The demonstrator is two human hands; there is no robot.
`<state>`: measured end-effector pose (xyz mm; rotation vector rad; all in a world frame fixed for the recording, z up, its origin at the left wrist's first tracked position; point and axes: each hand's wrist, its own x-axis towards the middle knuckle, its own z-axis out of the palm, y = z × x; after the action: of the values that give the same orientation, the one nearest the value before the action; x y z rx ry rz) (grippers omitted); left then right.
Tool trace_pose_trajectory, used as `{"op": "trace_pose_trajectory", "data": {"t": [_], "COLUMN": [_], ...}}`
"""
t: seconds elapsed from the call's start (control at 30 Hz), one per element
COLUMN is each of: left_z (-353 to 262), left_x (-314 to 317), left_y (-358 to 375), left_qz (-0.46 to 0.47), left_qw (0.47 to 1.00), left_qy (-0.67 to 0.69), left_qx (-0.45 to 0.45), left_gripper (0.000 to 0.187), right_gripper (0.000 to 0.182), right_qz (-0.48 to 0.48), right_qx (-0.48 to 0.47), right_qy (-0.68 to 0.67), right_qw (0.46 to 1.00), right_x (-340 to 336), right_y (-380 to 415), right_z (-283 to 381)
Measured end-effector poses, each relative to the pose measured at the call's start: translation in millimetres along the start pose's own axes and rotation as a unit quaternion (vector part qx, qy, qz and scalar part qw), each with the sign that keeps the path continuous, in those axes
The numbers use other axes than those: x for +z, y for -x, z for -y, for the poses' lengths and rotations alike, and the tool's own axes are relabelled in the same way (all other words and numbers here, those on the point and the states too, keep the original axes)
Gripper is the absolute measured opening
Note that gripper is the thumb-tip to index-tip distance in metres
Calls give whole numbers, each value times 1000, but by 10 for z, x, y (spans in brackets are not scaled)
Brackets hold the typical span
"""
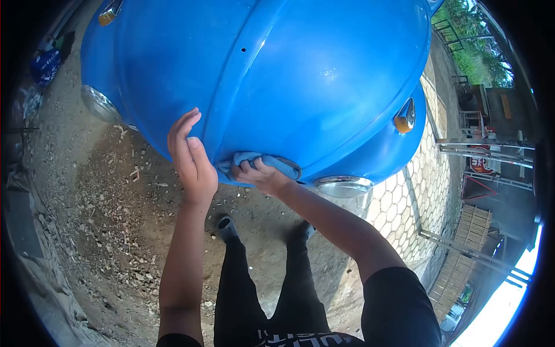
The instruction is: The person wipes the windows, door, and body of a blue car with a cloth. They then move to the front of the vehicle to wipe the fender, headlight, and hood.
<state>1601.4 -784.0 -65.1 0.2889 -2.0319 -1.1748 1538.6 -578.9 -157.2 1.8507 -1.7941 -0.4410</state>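
Observation:
A glossy blue car front (312,75) fills the upper middle of the view. My right hand (260,175) grips a bluish-grey cloth (248,157) and presses it against the lower front edge of the blue body. My left hand (193,156) is raised beside the body, left of the cloth, with its fingers extended and nothing in it. Round headlights sit low on both sides, one (344,186) right of the cloth and one (99,104) at the left. An orange lamp with a chrome housing (404,117) is on the right fender.
Gravelly dirt ground (127,214) lies at the left and under my feet. Hexagonal paving (399,202) runs along the right. Metal rails (485,147) and a bamboo panel (462,260) stand at the far right. A blue bag-like item (45,66) is at the far left.

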Motion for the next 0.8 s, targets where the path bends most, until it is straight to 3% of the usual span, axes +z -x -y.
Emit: {"op": "trace_pose_trajectory", "data": {"t": [0.07, 0.13, 0.17, 0.23, 0.3, 0.4, 0.47, 0.5, 0.57, 0.67, 0.73, 0.8], "left_z": [-44, -66, -24, 44, 74, 17, -26, -28, -17, 49, 104, 158], "left_x": [-141, -317, -386, -531, -586, -677, -714, -721, -777, -957, -1050, -1076], "left_y": [-49, -75, -69, 6, 85, 181, 241, 261, 301, 320, 348, 388], "left_qz": [14, 20, 17, 24, 18, 10, 11, 10, 10, 31, 45, 54], "left_qw": [1000, 999, 999, 998, 998, 998, 997, 996, 995, 995, 994, 993], "left_qy": [-17, -38, -44, -56, -37, -27, -28, -30, -33, -27, -29, -26], "left_qx": [15, 24, 14, -10, -42, -60, -75, -80, -89, -93, -96, -105], "left_gripper": [39, 35, 35, 33, 31, 33, 34, 35, 36, 36, 36, 35], "right_gripper": [55, 55, 49, 46, 47, 52, 60, 66, 69, 68, 61, 60], "right_qz": [-13, 6, -28, -84, -102, -48, 74, 101, 69, 78, 10, -47], "right_qx": [59, 158, 281, 522, 576, 511, 297, 157, 54, 224, 464, 636], "right_qy": [-29, -76, -87, -81, -12, -61, -139, -96, -45, -144, -102, -73], "right_qw": [998, 985, 955, 845, 811, 856, 942, 978, 995, 961, 880, 767], "right_x": [66, -255, -307, -375, -177, -353, -442, -242, -6, -349, -530, -294], "right_y": [10, -259, -460, -836, -978, -1178, -1055, -888, -584, -674, -654, -281], "right_z": [-14, -598, -1010, -1922, -2417, -1932, -1037, -528, -160, -890, -1773, -2490]}}
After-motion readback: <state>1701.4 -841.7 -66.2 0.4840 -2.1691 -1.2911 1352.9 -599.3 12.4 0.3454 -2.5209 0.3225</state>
